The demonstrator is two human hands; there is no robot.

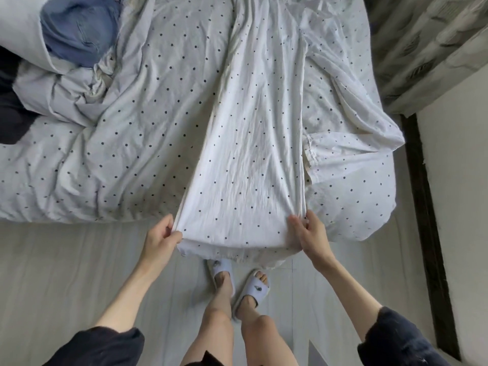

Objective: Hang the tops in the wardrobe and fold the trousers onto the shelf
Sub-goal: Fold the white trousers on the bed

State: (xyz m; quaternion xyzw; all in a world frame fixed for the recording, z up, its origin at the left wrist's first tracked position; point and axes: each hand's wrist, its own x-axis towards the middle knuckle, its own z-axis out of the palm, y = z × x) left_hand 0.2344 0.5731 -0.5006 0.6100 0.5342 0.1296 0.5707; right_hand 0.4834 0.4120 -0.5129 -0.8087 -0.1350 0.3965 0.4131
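A white garment with small dark dots [250, 159] lies stretched lengthwise on the bed, over a duvet [118, 133] of the same dotted pattern. Its near hem hangs past the bed's edge. My left hand [161, 239] pinches the hem's left corner. My right hand [309, 233] grips the right corner. A blue denim garment [79, 30] lies bunched at the bed's far left, partly under a white fold. A dark garment [10, 112] lies at the left edge of the view.
The bed's near edge [79, 220] runs across the view, with pale floor [66, 273] in front of it. My feet in pale slippers [237, 281] stand under the hem. A dark door frame [427, 220] and a patterned curtain [422, 48] are at the right.
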